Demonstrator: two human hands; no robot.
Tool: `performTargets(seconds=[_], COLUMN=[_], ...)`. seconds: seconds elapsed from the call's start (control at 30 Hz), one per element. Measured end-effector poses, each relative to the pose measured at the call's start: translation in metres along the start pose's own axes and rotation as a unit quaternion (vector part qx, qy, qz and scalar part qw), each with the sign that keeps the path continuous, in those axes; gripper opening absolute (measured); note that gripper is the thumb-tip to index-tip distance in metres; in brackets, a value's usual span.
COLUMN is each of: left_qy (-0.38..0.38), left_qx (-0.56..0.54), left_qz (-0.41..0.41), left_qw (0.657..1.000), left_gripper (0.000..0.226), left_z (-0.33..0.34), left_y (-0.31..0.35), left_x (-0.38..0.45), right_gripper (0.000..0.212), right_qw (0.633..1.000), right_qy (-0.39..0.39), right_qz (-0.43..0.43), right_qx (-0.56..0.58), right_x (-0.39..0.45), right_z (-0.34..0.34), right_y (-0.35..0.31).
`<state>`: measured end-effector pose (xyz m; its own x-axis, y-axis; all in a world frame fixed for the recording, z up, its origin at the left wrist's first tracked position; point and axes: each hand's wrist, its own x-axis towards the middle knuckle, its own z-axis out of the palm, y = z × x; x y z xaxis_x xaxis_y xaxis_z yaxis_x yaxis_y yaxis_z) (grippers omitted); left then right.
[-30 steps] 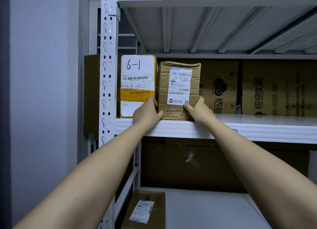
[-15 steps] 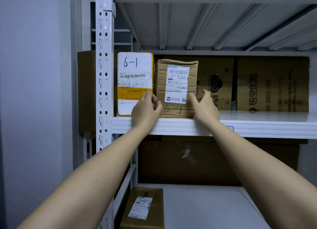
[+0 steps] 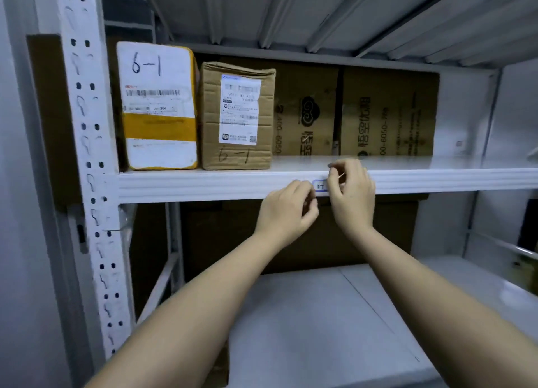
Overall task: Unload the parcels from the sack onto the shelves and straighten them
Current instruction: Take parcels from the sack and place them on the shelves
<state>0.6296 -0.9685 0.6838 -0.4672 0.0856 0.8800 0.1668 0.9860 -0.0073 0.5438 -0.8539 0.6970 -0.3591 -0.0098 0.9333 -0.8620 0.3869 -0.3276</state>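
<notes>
I had let go of the brown parcel, which stood upright on the shelf touching the yellow-banded parcel, and my left hand and right hand, loosely curled and empty, had dropped to the shelf's front edge, so that pair looked straightened.

Two bare forearms, no sleeves reaching as far as the elbows. The left hand and right hand wear no gloves, rings, watches or bracelets.

Both hands loosely curled, empty
</notes>
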Motion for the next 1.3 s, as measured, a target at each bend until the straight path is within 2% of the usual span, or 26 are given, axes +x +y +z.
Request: performTargets(seconds=[0.2, 0.3, 0.37, 0.47, 0.6, 0.67, 0.77, 0.83, 1.0, 1.1, 1.17, 1.23, 1.3], left_qy=[-0.146, -0.268, -0.349, -0.453, -0.576, -0.612, -0.649, -0.667, -0.682, -0.691, -0.710, -0.730, -0.751], left_qx=[0.001, 0.003, 0.008, 0.008, -0.018, -0.031, -0.049, -0.069, -0.140, -0.165, -0.173, -0.185, -0.199], left_qz=[-0.073, -0.115, -0.142, -0.169, -0.144, -0.122, -0.089, -0.066, -0.030, -0.016, -0.006, 0.001, 0.003], left_qw=[0.987, 0.957, 0.926, 0.875, 0.805, 0.781, 0.754, 0.739, 0.717, 0.703, 0.683, 0.657, 0.629], left_gripper=[0.027, 0.046, 0.057, 0.067, 0.075, 0.074, 0.078, 0.081, 0.067, 0.056, 0.055, 0.056, 0.057], left_z=[0.086, 0.145, 0.187, 0.242, 0.310, 0.336, 0.376, 0.400, 0.472, 0.528, 0.563, 0.601, 0.633], left_y=[0.084, 0.142, 0.189, 0.262, 0.355, 0.394, 0.449, 0.481, 0.550, 0.582, 0.598, 0.614, 0.626], left_x=[-0.006, -0.013, -0.019, -0.037, -0.064, -0.073, -0.079, -0.078, -0.078, -0.076, -0.075, -0.072, -0.070], right_gripper=[0.016, 0.023, 0.030, 0.045, 0.056, 0.057, 0.052, 0.050, 0.041, 0.025, 0.020, 0.025, 0.040], right_qw=[0.987, 0.962, 0.930, 0.853, 0.764, 0.730, 0.698, 0.683, 0.648, 0.636, 0.624, 0.604, 0.578], right_qy=[-0.083, -0.146, -0.213, -0.327, -0.395, -0.409, -0.400, -0.395, -0.385, -0.384, -0.388, -0.396, -0.403], right_qz=[0.090, 0.152, 0.215, 0.311, 0.424, 0.467, 0.523, 0.546, 0.599, 0.618, 0.625, 0.639, 0.652], right_qx=[-0.104, -0.172, -0.210, -0.261, -0.285, -0.286, -0.282, -0.282, -0.271, -0.257, -0.262, -0.266, -0.278], right_x=[-0.048, -0.077, -0.096, -0.130, -0.175, -0.197, -0.227, -0.245, -0.275, -0.281, -0.284, -0.287, -0.290], right_z=[-0.093, -0.155, -0.201, -0.269, -0.355, -0.390, -0.438, -0.464, -0.518, -0.541, -0.552, -0.561, -0.569], right_y=[0.097, 0.166, 0.215, 0.282, 0.355, 0.383, 0.422, 0.447, 0.519, 0.567, 0.597, 0.630, 0.658])
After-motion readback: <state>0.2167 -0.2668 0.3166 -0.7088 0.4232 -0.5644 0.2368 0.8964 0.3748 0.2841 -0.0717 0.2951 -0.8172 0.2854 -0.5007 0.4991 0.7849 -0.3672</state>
